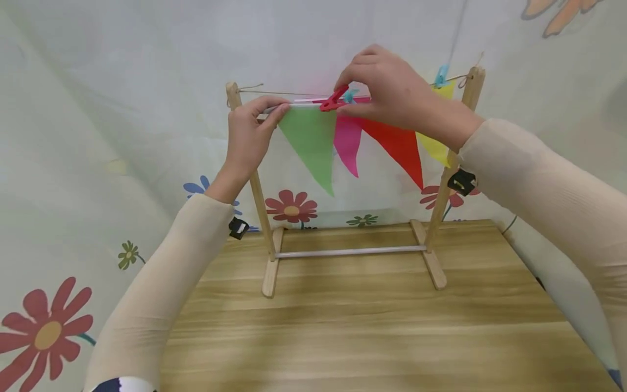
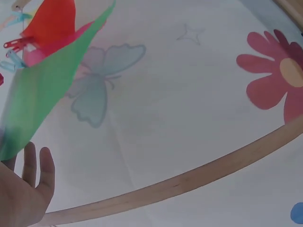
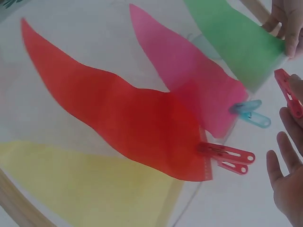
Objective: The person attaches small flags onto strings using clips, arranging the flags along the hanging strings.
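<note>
My left hand [image 1: 247, 133] pinches the upper left corner of a green triangular pennant [image 1: 311, 139] between thumb and fingers. In my right hand [image 1: 399, 90] a red clothespin [image 1: 334, 101] is pinched at its handles, its tip at the pennant's upper right end. Whether the tip bites the fabric or string is not clear. Beside it hang a pink pennant [image 3: 189, 61] with a light blue clothespin [image 3: 251, 114], a red pennant [image 3: 128, 123] with another red clothespin [image 3: 229, 155], and a yellow pennant [image 3: 90, 184].
A string [image 1: 279, 93] runs between two wooden posts [image 1: 264, 212] of a stand. A pale rod [image 1: 350, 252] joins its feet on the wood-grain table [image 1: 343, 337]. Behind hangs a flower-printed cloth [image 1: 147, 136]. Another light blue clothespin [image 1: 442, 75] grips near the right post.
</note>
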A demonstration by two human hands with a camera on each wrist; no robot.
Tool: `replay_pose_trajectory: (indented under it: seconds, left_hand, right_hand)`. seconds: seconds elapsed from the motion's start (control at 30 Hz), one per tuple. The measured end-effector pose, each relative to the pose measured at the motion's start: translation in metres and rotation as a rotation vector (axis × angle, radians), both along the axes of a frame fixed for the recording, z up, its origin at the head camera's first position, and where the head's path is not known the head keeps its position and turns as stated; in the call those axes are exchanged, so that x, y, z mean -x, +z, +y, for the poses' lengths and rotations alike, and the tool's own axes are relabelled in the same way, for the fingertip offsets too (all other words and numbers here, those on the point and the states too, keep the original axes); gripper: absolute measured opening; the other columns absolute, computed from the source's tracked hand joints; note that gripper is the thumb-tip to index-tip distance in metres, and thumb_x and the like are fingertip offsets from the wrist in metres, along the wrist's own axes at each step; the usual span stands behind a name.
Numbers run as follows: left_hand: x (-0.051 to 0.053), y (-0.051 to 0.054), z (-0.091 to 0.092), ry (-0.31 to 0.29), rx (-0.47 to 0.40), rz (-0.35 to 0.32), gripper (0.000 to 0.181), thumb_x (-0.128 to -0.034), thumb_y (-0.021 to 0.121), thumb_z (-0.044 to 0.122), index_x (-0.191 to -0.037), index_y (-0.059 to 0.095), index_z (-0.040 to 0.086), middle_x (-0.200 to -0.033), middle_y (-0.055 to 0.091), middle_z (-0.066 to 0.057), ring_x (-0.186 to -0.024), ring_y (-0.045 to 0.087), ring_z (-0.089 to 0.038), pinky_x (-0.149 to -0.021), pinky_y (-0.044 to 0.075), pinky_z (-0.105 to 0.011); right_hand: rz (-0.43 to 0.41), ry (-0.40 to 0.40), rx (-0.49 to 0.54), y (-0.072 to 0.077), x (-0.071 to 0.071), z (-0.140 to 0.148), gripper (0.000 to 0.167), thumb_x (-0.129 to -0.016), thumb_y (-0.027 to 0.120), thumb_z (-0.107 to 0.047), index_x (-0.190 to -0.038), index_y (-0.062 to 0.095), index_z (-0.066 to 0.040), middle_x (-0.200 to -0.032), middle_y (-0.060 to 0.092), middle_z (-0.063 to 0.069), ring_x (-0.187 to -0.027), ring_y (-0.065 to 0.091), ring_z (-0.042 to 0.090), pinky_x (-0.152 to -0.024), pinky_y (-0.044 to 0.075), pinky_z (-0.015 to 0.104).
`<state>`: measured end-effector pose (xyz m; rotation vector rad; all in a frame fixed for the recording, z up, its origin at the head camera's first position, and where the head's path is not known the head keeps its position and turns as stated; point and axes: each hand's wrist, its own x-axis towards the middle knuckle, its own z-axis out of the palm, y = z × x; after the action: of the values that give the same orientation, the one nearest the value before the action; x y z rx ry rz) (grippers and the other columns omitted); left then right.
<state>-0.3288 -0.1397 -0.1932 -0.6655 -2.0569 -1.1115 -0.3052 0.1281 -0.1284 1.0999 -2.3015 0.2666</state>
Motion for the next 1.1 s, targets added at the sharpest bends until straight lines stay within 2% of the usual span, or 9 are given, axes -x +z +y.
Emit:
replay_pose_trajectory:
  seconds: [0.07,0.2,0.33,0.5,0.73,0.93,1.1]
  left_hand:
    - [0.003,0.004,0.000,0.010,-0.005,-0.001,0.025,-0.0991,0.067,0.025,-0.113,0.078,0.008,-0.107,0.077,-0.007,-0.092,0.067,-0.010,-0.066,0.044,-0.016]
    - [0.011,0.007,0.001,0.027,-0.042,-0.022,0.026,-0.0984,0.067,0.026,-0.112,0.078,0.007,-0.108,0.076,-0.007,-0.095,0.069,-0.009,-0.079,0.053,-0.017]
    - [0.018,0.001,0.001,0.036,-0.061,-0.052,0.027,-0.0984,0.067,0.028,-0.112,0.078,0.007,-0.109,0.076,-0.006,-0.097,0.072,-0.010,-0.086,0.056,-0.022]
    - [0.022,-0.006,0.000,0.039,-0.073,-0.041,0.028,-0.0991,0.065,0.029,-0.113,0.077,0.007,-0.110,0.076,-0.005,-0.098,0.071,-0.009,-0.091,0.055,-0.023]
    - [0.025,-0.006,0.007,0.015,-0.127,-0.024,0.027,-0.0993,0.065,0.025,-0.113,0.077,0.005,-0.114,0.075,-0.007,-0.104,0.069,-0.008,-0.095,0.053,-0.022]
    - [0.030,-0.005,0.011,0.032,-0.187,-0.005,0.025,-0.0991,0.066,0.023,-0.111,0.077,0.004,-0.113,0.075,-0.007,-0.107,0.067,-0.006,-0.094,0.053,-0.021]
    - [0.035,-0.006,0.016,0.025,-0.242,-0.005,0.024,-0.0986,0.066,0.022,-0.112,0.077,0.005,-0.115,0.075,-0.007,-0.110,0.066,-0.006,-0.095,0.053,-0.021]
  right_hand:
    - [-0.006,-0.044,-0.009,0.007,0.001,-0.002,0.036,-0.092,0.077,-0.023,-0.121,0.071,-0.003,-0.117,0.069,0.015,-0.126,0.049,0.031,-0.101,0.049,0.048]
    - [-0.019,-0.094,-0.070,0.020,0.004,-0.009,0.036,-0.092,0.076,-0.023,-0.120,0.072,-0.001,-0.116,0.069,0.017,-0.122,0.049,0.033,-0.101,0.049,0.049]
    - [-0.025,-0.123,-0.162,0.028,0.008,-0.018,0.035,-0.092,0.076,-0.024,-0.117,0.073,0.000,-0.112,0.070,0.019,-0.114,0.052,0.035,-0.100,0.048,0.050]
    - [-0.004,-0.168,-0.226,0.034,0.011,-0.030,0.034,-0.092,0.076,-0.026,-0.114,0.074,0.000,-0.110,0.070,0.019,-0.107,0.055,0.035,-0.099,0.048,0.053]
    - [0.006,-0.216,-0.226,0.036,0.017,-0.033,0.035,-0.093,0.075,-0.028,-0.115,0.074,-0.001,-0.109,0.070,0.018,-0.104,0.057,0.035,-0.099,0.050,0.053]
    - [-0.035,-0.233,-0.219,0.039,0.025,-0.038,0.036,-0.094,0.074,-0.031,-0.114,0.075,-0.002,-0.109,0.070,0.018,-0.102,0.058,0.034,-0.095,0.054,0.050]
    - [-0.088,-0.256,-0.222,0.043,0.033,-0.040,0.038,-0.094,0.073,-0.033,-0.118,0.074,-0.002,-0.111,0.070,0.018,-0.105,0.059,0.033,-0.096,0.055,0.048]
